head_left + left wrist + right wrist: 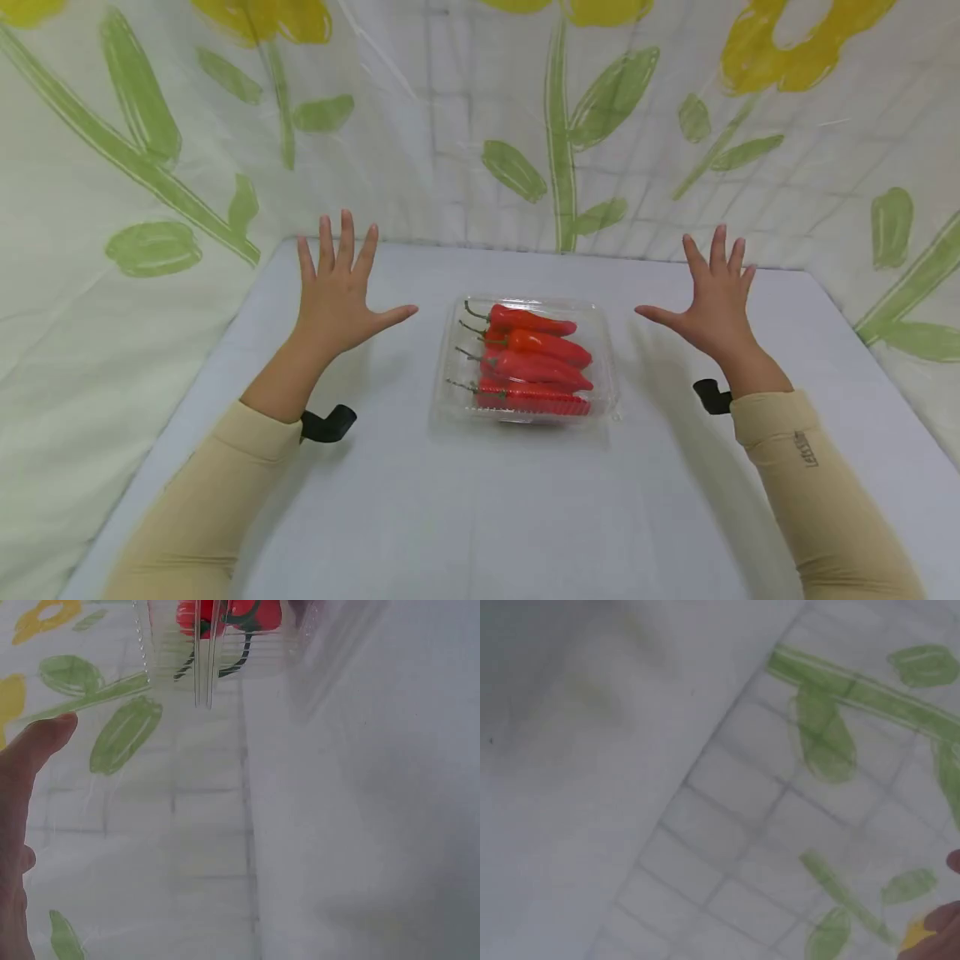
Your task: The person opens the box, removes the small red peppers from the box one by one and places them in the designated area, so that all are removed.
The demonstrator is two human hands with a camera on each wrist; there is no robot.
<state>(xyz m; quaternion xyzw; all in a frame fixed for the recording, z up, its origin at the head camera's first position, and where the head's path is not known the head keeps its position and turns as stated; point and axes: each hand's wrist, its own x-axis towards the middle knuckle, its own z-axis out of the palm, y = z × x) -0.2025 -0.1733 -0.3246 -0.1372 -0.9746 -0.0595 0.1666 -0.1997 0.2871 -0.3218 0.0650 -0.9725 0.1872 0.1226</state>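
A clear plastic clamshell box [607, 375] sits in the middle of the white table, its lid down over several red peppers [536, 367] with dark green stems pointing left. To the left of the box, my left hand [335, 296] is held with fingers spread and thumb toward the box, touching nothing. On the other side, my right hand [712, 300] is spread the same way, thumb pointing inward, apart from the box. The left wrist view catches the box's near side [169, 664] at the top and part of the left hand [19, 825] at its edge.
Behind the table [472, 500] hangs a pale sheet [465, 125] printed with yellow flowers and green leaves. It comes down along the table's back edge and left side. Each wrist carries a black curved mount [330, 425], just beyond the beige sleeves [217, 492].
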